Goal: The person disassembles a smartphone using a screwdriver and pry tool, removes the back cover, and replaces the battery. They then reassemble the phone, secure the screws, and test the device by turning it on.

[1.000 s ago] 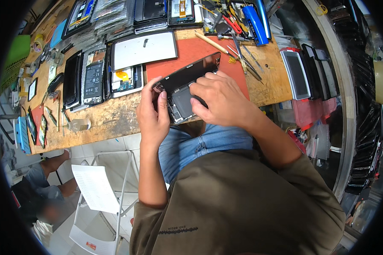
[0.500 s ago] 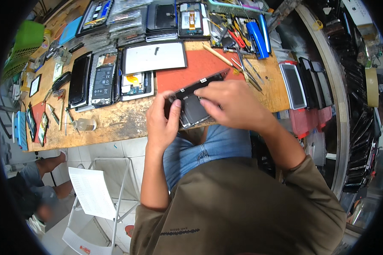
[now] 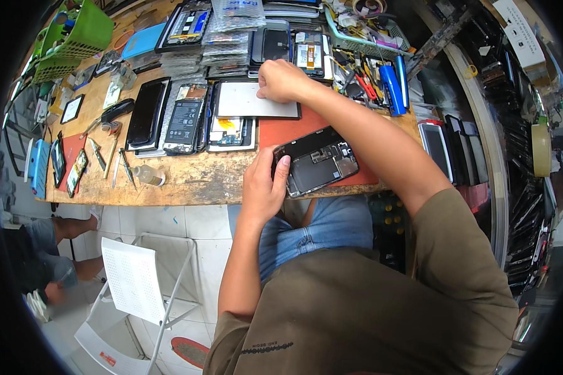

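My left hand (image 3: 263, 187) is closed round the left end of an opened black phone (image 3: 313, 172), its inner parts showing, at the bench's front edge over a red mat (image 3: 278, 127). My right hand (image 3: 280, 80) reaches beyond the phone to a white flat panel (image 3: 234, 103) on a stack of devices; its fingers are bent together at the panel's surface, and what they hold, if anything, is hidden. Left of the panel lie an opened phone with its battery showing (image 3: 182, 123) and a black phone (image 3: 144, 119).
The wooden bench (image 3: 191, 190) carries a small bottle (image 3: 150, 175), hand tools (image 3: 366, 87), a blue cylinder (image 3: 391, 90), a green basket (image 3: 78, 44) and bagged stacks (image 3: 231, 44). A white folding chair (image 3: 131, 278) and another person's legs (image 3: 69, 231) are at lower left.
My right hand has left the phone and moved up to the white panel. My left hand still holds the phone, which has turned, showing more of its insides.
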Demonstrator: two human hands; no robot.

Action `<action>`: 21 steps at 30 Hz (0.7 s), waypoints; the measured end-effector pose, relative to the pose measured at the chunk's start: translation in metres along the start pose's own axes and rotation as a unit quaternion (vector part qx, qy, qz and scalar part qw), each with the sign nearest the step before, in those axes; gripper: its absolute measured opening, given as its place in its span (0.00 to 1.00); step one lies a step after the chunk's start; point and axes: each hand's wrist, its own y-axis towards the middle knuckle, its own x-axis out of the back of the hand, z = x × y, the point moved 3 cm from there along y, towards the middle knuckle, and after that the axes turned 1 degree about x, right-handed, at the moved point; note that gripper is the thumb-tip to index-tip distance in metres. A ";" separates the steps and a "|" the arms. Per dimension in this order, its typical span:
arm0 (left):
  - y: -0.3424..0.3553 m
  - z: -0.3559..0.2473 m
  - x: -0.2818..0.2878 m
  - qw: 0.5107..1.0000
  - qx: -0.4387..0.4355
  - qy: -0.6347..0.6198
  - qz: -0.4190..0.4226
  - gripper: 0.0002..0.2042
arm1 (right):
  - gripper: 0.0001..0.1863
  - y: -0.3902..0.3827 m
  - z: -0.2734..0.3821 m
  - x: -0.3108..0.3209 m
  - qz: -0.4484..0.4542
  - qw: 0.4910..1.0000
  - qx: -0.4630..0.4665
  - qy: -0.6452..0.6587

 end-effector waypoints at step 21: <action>0.001 -0.002 -0.001 1.000 0.001 0.007 0.011 0.08 | 0.15 0.006 -0.003 -0.005 -0.036 0.998 -0.046 -0.033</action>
